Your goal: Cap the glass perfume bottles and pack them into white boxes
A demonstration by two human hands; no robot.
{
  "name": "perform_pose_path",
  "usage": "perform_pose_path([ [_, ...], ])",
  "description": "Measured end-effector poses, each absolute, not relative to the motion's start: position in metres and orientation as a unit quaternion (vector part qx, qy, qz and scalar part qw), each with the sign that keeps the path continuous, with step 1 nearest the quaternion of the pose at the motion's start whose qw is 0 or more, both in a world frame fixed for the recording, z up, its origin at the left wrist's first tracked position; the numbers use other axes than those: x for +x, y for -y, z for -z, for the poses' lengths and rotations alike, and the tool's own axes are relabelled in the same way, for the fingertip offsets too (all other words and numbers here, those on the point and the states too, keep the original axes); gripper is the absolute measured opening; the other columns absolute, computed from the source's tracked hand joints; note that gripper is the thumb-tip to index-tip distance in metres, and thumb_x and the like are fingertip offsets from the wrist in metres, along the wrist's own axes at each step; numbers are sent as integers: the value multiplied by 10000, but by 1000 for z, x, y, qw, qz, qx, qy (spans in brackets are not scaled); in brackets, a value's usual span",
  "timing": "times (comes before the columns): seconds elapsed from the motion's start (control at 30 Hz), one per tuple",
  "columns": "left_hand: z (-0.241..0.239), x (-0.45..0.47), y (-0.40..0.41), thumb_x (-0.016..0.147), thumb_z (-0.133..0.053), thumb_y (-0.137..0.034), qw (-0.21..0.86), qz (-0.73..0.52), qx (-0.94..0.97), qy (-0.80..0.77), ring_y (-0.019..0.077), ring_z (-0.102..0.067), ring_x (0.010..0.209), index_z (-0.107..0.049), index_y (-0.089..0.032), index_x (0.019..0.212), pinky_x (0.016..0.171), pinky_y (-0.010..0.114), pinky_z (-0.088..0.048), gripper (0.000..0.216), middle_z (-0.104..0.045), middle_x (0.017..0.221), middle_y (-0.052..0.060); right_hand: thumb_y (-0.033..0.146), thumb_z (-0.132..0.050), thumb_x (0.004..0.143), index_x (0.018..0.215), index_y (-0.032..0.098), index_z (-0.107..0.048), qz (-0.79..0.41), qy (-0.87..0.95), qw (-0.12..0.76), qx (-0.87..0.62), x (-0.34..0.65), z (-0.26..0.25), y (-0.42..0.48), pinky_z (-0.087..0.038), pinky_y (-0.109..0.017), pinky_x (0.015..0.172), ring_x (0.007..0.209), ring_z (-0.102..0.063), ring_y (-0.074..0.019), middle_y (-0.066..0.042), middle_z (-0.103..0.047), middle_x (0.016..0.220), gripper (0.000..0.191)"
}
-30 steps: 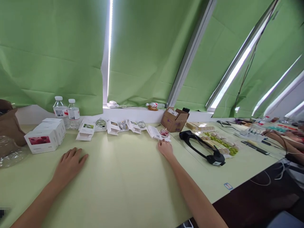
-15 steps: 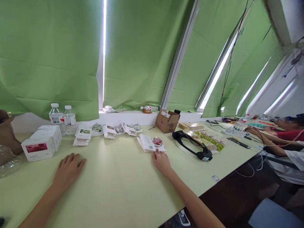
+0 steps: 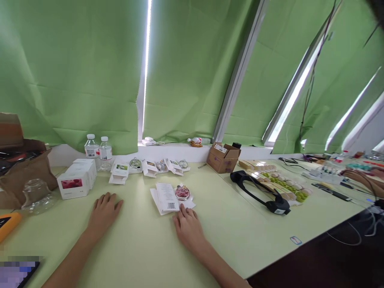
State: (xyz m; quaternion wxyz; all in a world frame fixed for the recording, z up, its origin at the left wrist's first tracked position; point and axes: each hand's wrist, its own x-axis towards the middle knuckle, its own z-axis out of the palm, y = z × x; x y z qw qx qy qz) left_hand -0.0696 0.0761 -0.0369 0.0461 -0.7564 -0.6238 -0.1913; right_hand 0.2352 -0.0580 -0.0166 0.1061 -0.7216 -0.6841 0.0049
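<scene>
My left hand (image 3: 103, 212) lies flat on the pale green table (image 3: 141, 248), fingers stretched out, holding nothing. My right hand (image 3: 187, 228) rests flat too, its fingertips touching the near edge of a white paper sheet (image 3: 162, 206). On that sheet lie a flattened white box with a barcode (image 3: 167, 197) and a small round pink ornament (image 3: 182, 193). Nearest my left hand is a white box with a red picture (image 3: 71, 187).
Two water bottles (image 3: 99, 152), several small opened boxes and glass ornaments (image 3: 150, 166) line the back. A cardboard box (image 3: 223, 158), black headset (image 3: 264, 192), brown paper bag (image 3: 24, 172) and glass jar (image 3: 36, 196) stand around. Another person's hand (image 3: 360, 178) works at far right.
My right hand has drawn the paper with the flattened box and pink ornament toward me, from the back of the table to its middle. My left hand has stayed flat in place.
</scene>
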Motion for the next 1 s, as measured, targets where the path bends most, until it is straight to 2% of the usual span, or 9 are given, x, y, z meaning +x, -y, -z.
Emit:
perform_pose_path([
  [0.37, 25, -64, -74, 939, -269, -472, -71, 259, -728, 631, 328, -375, 1320, -587, -156, 1194, 1056, 479, -247, 516, -523, 1346, 167, 462, -297, 955, 1397, 101, -443, -8, 743, 113, -659, 168, 17, 55, -288, -461, 1048, 1282, -418, -328, -150, -402, 1459, 590],
  [0.53, 19, -49, -70, 941, -265, -484, -137, 303, -740, 584, 257, -475, 1260, -619, -166, 1155, 1031, 348, -327, 522, -608, 1265, 124, 448, -317, 955, 1301, 110, -551, -42, 779, 111, -616, 173, -1, 51, -324, -454, 995, 1210, -482, -347, -181, -482, 1393, 537],
  [0.63, 19, -41, -67, 921, -323, -484, -168, 324, -748, 554, 242, -584, 1114, -655, -175, 1060, 975, 328, -389, 475, -670, 1151, 95, 440, -322, 961, 1050, 203, -687, -117, 807, 104, -570, 197, -28, 43, -419, -348, 819, 961, -623, -268, -110, -696, 1074, 444],
  [0.7, 19, -38, -65, 907, -365, -471, -186, 336, -749, 540, 238, -613, 1044, -661, -167, 1035, 945, 330, -413, 442, -678, 1118, 98, 471, -314, 956, 819, 219, -714, -128, 779, 91, -607, 218, -49, 33, -416, -314, 696, 765, -643, -235, -82, -718, 797, 493],
  [0.73, 19, -37, -65, 899, -387, -467, -194, 341, -749, 534, 240, -616, 1032, -663, -165, 1028, 935, 332, -419, 428, -678, 1112, 102, 496, -335, 943, 779, 215, -710, -111, 760, 93, -634, 229, -59, 26, -409, -316, 687, 753, -639, -239, -86, -711, 773, 496],
  [0.77, 19, -36, -64, 892, -407, -463, -201, 347, -748, 529, 243, -611, 1035, -666, -167, 1022, 933, 336, -420, 414, -676, 1112, 103, 523, -368, 922, 795, 210, -709, -94, 739, 96, -660, 238, -68, 19, -408, -322, 699, 791, -638, -252, -97, -714, 812, 481],
  [0.83, 18, -34, -63, 876, -445, -454, -215, 355, -749, 517, 246, -600, 1049, -678, -181, 1002, 939, 341, -414, 380, -675, 1113, 94, 591, -499, 833, 1056, 193, -672, -75, 711, 115, -690, 252, -78, 3, -417, -339, 773, 990, -606, -300, -128, -691, 1051, 488],
  [0.9, 18, -33, -62, 868, -467, -445, -229, 359, -751, 505, 244, -596, 1050, -692, -199, 973, 949, 343, -407, 349, -679, 1103, 79, 593, -588, 765, 1334, 197, -489, -99, 728, 144, -663, 257, -78, -12, -406, -344, 875, 1184, -502, -305, -126, -578, 1286, 701],
  [1.0, 17, -30, -60, 861, -480, -439, -251, 360, -745, 502, 247, -608, 1019, -699, -202, 953, 942, 354, -418, 336, -695, 1054, 74, 524, -624, 755, 1415, 191, -380, -143, 754, 173, -617, 254, -60, -26, -379, -339, 953, 1256, -436, -276, -113, -501, 1371, 778],
])
